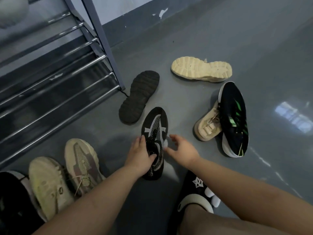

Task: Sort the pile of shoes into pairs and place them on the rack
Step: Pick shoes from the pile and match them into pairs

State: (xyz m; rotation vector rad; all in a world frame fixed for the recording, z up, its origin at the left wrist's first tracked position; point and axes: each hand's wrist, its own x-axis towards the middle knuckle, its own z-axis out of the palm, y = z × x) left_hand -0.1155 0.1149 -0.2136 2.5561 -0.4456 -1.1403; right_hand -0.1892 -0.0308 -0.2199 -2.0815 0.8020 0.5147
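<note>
Left hand (141,155) gripped the black-and-grey shoe (155,133), thumb in its opening, fingers curled over its side; right hand (182,150), fingers spread, hovered just beside it.

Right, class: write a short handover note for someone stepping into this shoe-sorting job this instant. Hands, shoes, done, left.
Left hand grips the black mesh shoe on the floor; right hand is open beside it, holding nothing.
Rack: the rails in view are bare.
By the rack's foot: two beige knit shoes side by side, a dark shoe partly out of view.
Loose: black shoe sole-up, tan shoe sole-up, tan shoe under a black-and-green trainer.
Done: perhaps one beige pair set together.
Left: match the rest, rack all.
</note>
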